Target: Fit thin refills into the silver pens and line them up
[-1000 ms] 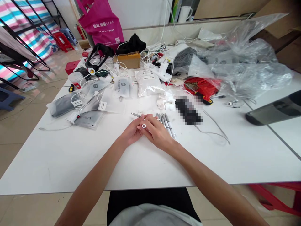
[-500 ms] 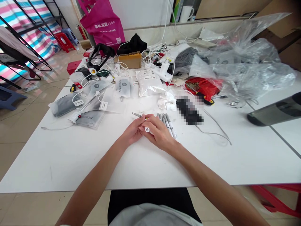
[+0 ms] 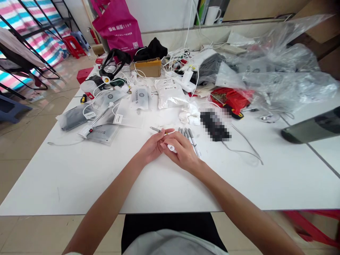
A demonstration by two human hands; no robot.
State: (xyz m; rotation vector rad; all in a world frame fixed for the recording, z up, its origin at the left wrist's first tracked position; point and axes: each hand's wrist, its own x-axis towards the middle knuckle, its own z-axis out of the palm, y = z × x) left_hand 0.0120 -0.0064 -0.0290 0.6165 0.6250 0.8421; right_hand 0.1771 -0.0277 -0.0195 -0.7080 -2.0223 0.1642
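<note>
Hands [image 3: 183, 151] together — white tube [image 3: 171, 147] held, pens [image 3: 196, 147] alongside

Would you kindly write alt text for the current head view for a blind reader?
A person's left hand holds a grey pen tip and the right hand a white tube, close together over a white table. Grey-and-white pens lie beside them, with plastic packages and a pink bag beyond.
</note>
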